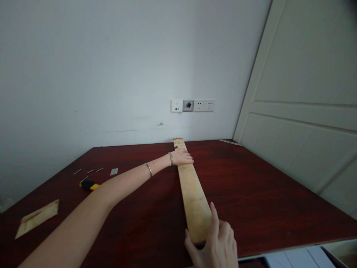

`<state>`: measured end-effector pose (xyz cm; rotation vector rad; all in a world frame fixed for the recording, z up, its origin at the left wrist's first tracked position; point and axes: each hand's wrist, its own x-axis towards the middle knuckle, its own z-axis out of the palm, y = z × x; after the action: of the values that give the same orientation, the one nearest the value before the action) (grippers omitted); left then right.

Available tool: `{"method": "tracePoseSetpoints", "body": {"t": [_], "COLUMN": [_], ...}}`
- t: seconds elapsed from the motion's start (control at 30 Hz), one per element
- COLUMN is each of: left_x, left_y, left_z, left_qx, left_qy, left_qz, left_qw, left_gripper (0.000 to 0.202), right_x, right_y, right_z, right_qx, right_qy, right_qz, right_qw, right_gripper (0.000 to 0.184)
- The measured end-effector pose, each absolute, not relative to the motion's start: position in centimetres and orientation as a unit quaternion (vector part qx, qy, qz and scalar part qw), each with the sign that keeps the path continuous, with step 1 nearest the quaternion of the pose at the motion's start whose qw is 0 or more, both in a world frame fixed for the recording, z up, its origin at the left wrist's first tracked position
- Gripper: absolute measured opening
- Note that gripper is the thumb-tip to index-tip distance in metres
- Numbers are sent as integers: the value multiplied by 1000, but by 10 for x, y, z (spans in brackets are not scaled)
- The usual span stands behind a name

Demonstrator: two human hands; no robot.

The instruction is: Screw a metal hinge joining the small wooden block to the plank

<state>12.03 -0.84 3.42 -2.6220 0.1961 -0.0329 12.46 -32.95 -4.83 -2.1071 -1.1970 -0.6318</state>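
Note:
A long pale wooden board (pixel 192 190) lies on the dark red table, running from the near edge towards the wall. My left hand (pixel 182 157) rests across its far part, palm down, with the fingers stretched flat over the top. At the near end, my right hand (pixel 216 242) spans the board, thumb at the left edge and forefinger along the right edge. The board's near corner is partly hidden by that hand. Beside my left forearm lies a yellow and black tool handle (pixel 89 185), partly covered by the arm.
On the left of the table (pixel 251 193) are a short wood piece (pixel 39 217), a small perforated metal plate (pixel 114 171) and several thin metal pieces (pixel 90 171). Wall sockets (pixel 203 105) sit above the far edge. A white panelled door (pixel 301 104) stands at the right.

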Motion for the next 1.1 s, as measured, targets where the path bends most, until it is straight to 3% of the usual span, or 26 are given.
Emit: {"method": "tracePoseSetpoints", "body": {"t": [1.1], "left_x": [125], "left_y": [14], "left_z": [13], "left_qx": [-974], "left_qy": [38], "left_qz": [-19], "left_qw": [224], "left_gripper": [27], "right_x": [122], "right_y": [-302], "right_z": [-46], "right_qx": [-826], "right_qy": [-456], "right_qz": [-217], "right_qw": [249], "right_gripper": [78]}}
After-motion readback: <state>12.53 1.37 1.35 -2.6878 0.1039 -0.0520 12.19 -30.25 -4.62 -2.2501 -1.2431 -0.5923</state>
